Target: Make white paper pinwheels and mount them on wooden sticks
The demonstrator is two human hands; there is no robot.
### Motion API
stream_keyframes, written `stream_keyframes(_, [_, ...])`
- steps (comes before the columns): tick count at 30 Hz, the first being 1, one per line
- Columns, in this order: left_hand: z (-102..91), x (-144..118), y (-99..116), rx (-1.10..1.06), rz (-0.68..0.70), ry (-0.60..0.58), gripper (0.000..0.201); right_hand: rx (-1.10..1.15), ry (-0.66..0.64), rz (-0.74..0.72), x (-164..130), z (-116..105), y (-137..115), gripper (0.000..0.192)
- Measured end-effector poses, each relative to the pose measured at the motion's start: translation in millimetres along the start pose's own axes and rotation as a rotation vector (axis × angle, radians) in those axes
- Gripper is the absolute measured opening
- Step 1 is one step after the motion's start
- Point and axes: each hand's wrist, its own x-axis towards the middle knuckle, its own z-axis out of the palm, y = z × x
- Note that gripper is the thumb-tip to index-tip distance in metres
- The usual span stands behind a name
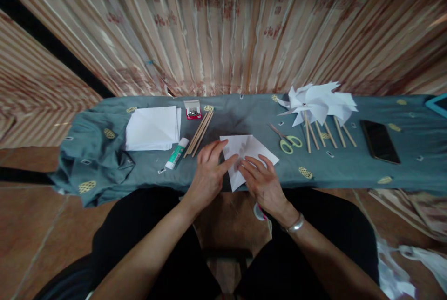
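Several finished paper pinwheels (318, 102) lie at the worktop's (244, 114) far right, while left hand (208, 174) and right hand (262, 180) press flat, fingers spread, on one folded paper sheet (248, 149) at centre; stacked sheets (152, 128) and sticks (199, 132) remain unused.

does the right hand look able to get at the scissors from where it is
Probably yes. The right hand rests on the folded paper, and the scissors lie just to its right on the cloth with nothing between them.

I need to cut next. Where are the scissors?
In the head view, the scissors lie right of the folded paper, just left of the pinwheel sticks.
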Motion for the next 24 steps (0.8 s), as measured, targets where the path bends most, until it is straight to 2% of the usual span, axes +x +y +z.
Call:
stream_keyframes(4, [5.7, 0, -1, 0.100, 0.108, -0.131, 0.027, 0.066, -0.010, -0.053, -9, 1, -1, 0.029])
stream_keyframes(7, [10.5, -3, -6, 0.082, 0.157, -0.155, 0.023, 0.111, -0.029, -0.039, -17, 2, 2, 0.030])
stream_keyframes(12, [17.1, -11, -14, 0.009, 0.201, -0.149, 0.022, 0.309, -0.046, 0.117, -32, 1, 13, 0.032])
stream_keyframes(15, [17.8, -12, -14, -0.067, 0.144, -0.201, 0.021, 0.492, -0.037, 0.270, -34, 2, 19, 0.028])
stream_keyframes(18, [15.8, -8, -13, -0.139, 0.024, -0.252, 0.022, 0.627, -0.036, 0.441, -26, 2, 22, 0.022])
stream_keyframes(21, [14.6, -1, -12, -0.196, -0.082, -0.242, 0.022, 0.649, -0.067, 0.597, -14, -1, 26, 0.024])
stream_keyframes(24, [16.1, 3, -12, -0.231, -0.145, -0.216, 0.023, 0.604, -0.109, 0.687, -3, -3, 32, 0.031])
